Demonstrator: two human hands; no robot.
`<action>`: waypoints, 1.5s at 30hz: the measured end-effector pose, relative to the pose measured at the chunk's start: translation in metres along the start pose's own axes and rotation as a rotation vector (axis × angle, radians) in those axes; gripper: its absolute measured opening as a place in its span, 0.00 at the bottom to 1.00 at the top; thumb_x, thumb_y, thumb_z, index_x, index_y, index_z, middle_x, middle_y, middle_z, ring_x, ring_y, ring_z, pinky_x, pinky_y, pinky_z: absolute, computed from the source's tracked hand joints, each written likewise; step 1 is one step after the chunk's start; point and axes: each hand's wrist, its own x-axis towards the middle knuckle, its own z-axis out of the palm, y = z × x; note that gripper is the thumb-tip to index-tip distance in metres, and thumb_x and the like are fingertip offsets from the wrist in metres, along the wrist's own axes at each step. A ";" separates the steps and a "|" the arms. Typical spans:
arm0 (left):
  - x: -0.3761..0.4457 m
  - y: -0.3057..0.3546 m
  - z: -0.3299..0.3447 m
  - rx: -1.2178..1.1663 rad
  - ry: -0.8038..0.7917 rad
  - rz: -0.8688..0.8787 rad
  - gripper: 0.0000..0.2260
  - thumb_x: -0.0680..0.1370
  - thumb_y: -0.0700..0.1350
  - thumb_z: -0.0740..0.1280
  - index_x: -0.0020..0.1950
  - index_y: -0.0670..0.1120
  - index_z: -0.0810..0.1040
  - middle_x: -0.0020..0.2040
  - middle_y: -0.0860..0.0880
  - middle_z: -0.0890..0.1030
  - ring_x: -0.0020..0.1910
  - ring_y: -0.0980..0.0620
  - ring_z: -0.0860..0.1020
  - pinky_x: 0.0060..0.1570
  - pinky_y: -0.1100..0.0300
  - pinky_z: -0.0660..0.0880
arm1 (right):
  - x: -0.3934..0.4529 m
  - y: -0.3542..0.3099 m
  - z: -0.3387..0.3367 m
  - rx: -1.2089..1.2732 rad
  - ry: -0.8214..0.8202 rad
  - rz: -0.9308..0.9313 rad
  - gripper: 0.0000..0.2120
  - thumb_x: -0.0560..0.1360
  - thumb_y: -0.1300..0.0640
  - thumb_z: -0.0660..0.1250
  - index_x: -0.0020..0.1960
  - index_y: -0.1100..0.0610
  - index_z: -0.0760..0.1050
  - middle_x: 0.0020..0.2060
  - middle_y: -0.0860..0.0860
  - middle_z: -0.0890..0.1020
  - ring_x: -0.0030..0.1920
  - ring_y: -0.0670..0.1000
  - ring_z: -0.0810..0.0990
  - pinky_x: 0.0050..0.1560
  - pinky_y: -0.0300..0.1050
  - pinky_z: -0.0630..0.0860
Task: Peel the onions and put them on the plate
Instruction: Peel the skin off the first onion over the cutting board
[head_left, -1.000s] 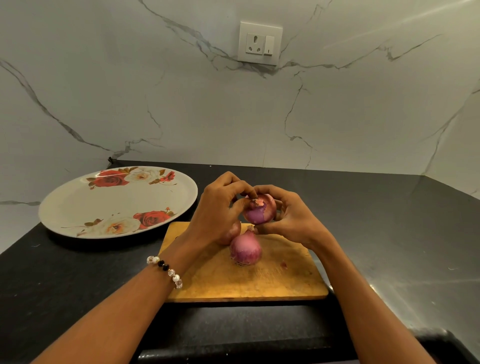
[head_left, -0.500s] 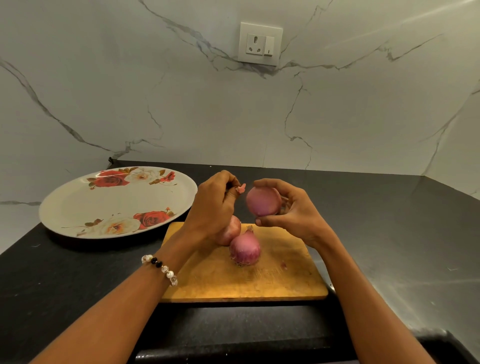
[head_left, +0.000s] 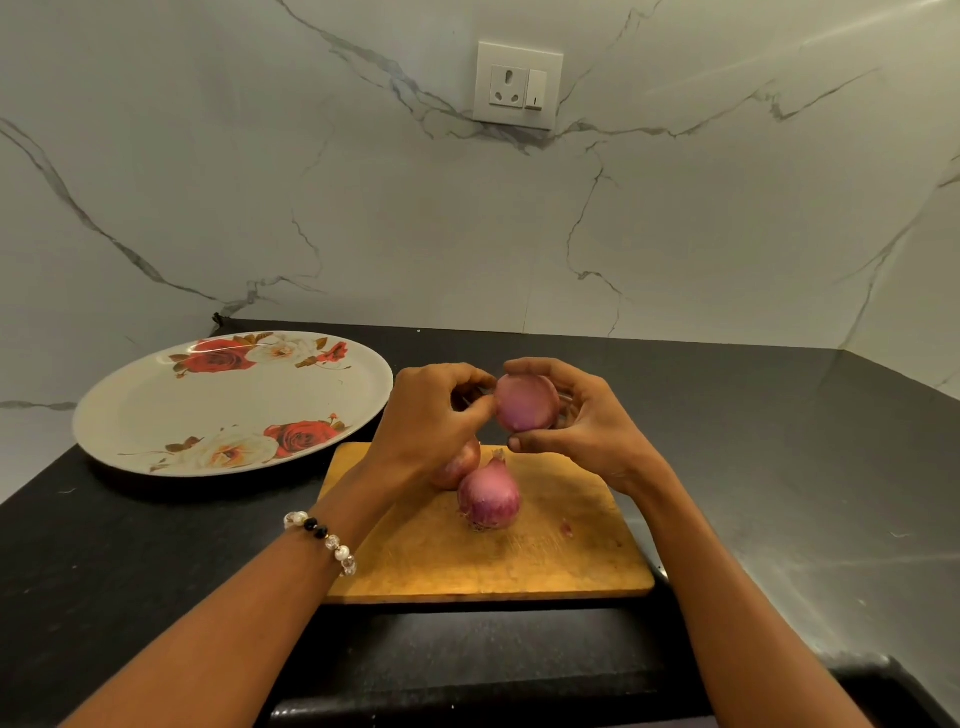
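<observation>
My right hand (head_left: 589, 434) grips a pink-purple onion (head_left: 525, 404) in the air above the far edge of the wooden cutting board (head_left: 550, 569). My left hand (head_left: 426, 421) has its fingers curled, and thumb and fingertips pinch at the left side of that onion. A second onion (head_left: 488, 498) stands on the board with its tip up. Behind it lies a third onion (head_left: 461, 467), partly hidden by my left wrist. The flowered plate (head_left: 156, 410) sits to the left with nothing on it.
A small scrap of onion skin (head_left: 566, 529) lies on the board to the right of the standing onion. The board rests on a black counter (head_left: 779, 467) against a marble wall with a socket (head_left: 518, 85). The counter's front edge runs just below the board.
My left hand pulled a bit of skin away from the held onion, then came back to its left side. A skin scrap now lies on the board. My right hand turned the onion.
</observation>
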 end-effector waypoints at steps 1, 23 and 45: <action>0.000 0.000 0.000 -0.005 -0.004 -0.020 0.13 0.75 0.46 0.71 0.58 0.45 0.81 0.49 0.49 0.83 0.42 0.59 0.78 0.43 0.76 0.72 | 0.000 0.000 0.000 0.005 0.005 -0.002 0.33 0.65 0.68 0.79 0.66 0.54 0.74 0.61 0.52 0.78 0.61 0.51 0.79 0.57 0.45 0.80; -0.001 0.000 0.003 -0.095 -0.024 -0.130 0.13 0.75 0.40 0.69 0.59 0.45 0.80 0.47 0.49 0.82 0.42 0.56 0.80 0.45 0.68 0.77 | 0.000 0.000 0.002 -0.025 0.005 -0.015 0.33 0.65 0.66 0.80 0.66 0.53 0.74 0.60 0.51 0.78 0.61 0.50 0.79 0.56 0.43 0.80; 0.000 0.000 0.002 -0.228 -0.113 -0.215 0.15 0.75 0.42 0.70 0.61 0.44 0.79 0.53 0.49 0.82 0.49 0.55 0.80 0.48 0.66 0.77 | -0.001 -0.002 0.003 -0.055 0.010 -0.032 0.32 0.65 0.64 0.80 0.66 0.52 0.73 0.60 0.49 0.79 0.61 0.48 0.79 0.57 0.43 0.80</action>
